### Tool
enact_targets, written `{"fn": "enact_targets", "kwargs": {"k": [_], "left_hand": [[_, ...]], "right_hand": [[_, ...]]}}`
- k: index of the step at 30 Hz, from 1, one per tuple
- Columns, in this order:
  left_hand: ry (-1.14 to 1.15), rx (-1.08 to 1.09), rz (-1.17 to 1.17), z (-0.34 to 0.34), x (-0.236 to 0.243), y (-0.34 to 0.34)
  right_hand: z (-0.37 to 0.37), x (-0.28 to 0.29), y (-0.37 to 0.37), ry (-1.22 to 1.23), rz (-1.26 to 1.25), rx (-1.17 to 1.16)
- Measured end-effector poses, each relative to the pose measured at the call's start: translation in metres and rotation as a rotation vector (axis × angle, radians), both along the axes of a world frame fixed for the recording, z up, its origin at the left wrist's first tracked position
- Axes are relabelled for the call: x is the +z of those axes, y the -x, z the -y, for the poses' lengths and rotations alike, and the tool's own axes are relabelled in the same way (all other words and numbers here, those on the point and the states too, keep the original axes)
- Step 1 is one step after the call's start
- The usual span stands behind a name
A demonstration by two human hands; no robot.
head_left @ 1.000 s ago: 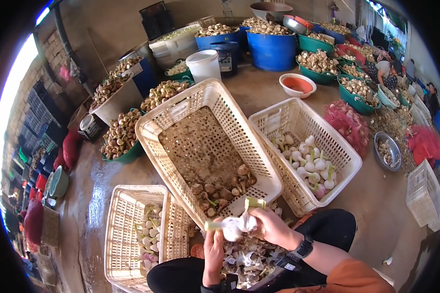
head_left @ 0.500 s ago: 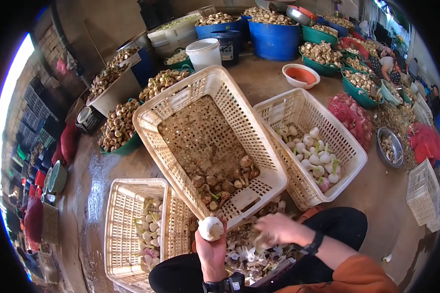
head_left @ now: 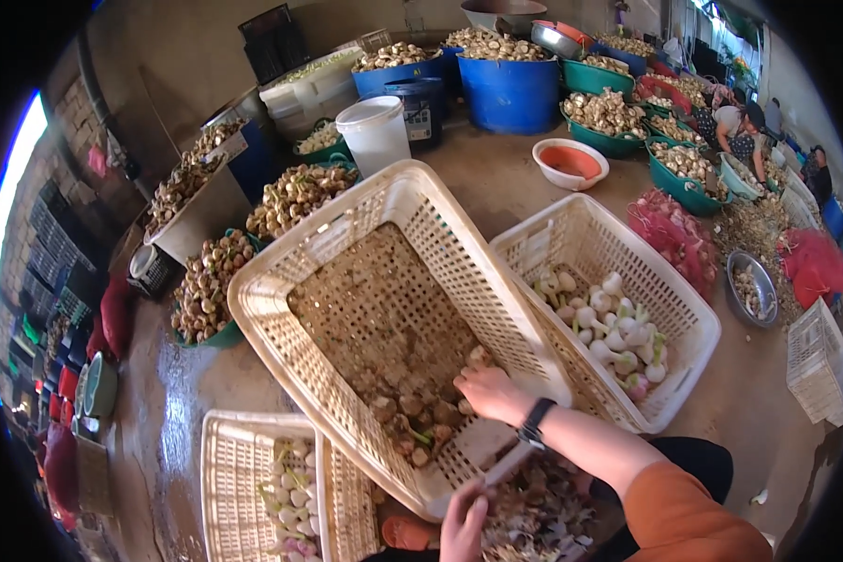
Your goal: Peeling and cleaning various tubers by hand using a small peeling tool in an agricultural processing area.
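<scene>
My right hand [head_left: 495,391] is down inside the tilted cream plastic crate [head_left: 482,281], its fingers closed around a garlic bulb among the unpeeled ones, mostly hidden under the hand. One brownish garlic bulb [head_left: 480,357] shows just beyond the knuckles. Several dirty garlic bulbs [head_left: 412,405] lie at the crate's near end. Below its near rim, my left hand [head_left: 463,526] is raised with loosely bent fingers and nothing visible in them. Cleaned white garlic [head_left: 618,328] lies in the right crate [head_left: 688,351], and more trimmed garlic [head_left: 290,501] in the left crate [head_left: 229,468].
Loose garlic skins [head_left: 539,515] lie between my legs. Green tubs of garlic [head_left: 220,335] stand left, near a white bucket [head_left: 373,131]. Blue tubs [head_left: 508,94] line the back. A red net sack [head_left: 674,239] and metal bowl [head_left: 751,288] are right. People [head_left: 731,131] work far right.
My right hand has moved from over the skins into the middle crate. The white bulb has left my left hand, which is now lower and further right. The view has shifted.
</scene>
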State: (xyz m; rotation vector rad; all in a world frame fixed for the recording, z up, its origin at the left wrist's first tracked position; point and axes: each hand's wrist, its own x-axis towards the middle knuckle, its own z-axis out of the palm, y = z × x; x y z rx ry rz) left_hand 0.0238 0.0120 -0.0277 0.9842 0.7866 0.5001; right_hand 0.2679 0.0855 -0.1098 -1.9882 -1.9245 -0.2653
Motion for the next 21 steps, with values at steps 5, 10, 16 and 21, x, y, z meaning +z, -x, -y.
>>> {"fn": "enact_targets", "kwargs": {"k": [5,10,16,21], "left_hand": [[0.212,0.281,-0.032,-0.003,-0.01,0.011],[0.439,0.429,0.056,-0.016,-0.009,0.016],[0.261,0.454,-0.005,-0.023,-0.007,0.01],[-0.499,0.152,-0.269,-0.012,0.035,-0.018]], "right_hand": [[-0.09,-0.052,-0.038,1.135,0.381,-0.067],[-0.077,-0.059,-0.022,1.178,0.77,0.049],[-0.018,0.077,-0.017,0.83,0.032,0.09],[0.063,0.114,0.051,0.686,-1.508,0.055]]}}
